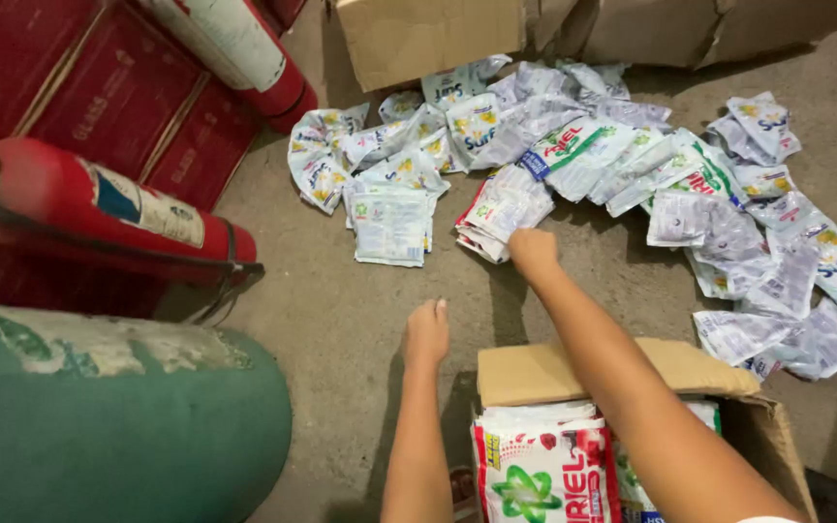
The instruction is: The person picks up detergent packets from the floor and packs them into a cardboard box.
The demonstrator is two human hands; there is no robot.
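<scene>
Storeroom: cartons (428, 39), loose sachets (573, 155)

Two red fire extinguishers (118, 208) lie beside red cartons (79, 92).

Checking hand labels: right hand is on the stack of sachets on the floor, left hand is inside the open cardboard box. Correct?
Not quite. The head view shows the right hand at the stack of sachets as stated, but the left hand rests on the bare floor, beside the open cardboard box, not inside it.

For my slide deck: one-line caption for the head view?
Right hand reaches a stack of sachets on the floor; left hand rests by an open carton.
</scene>
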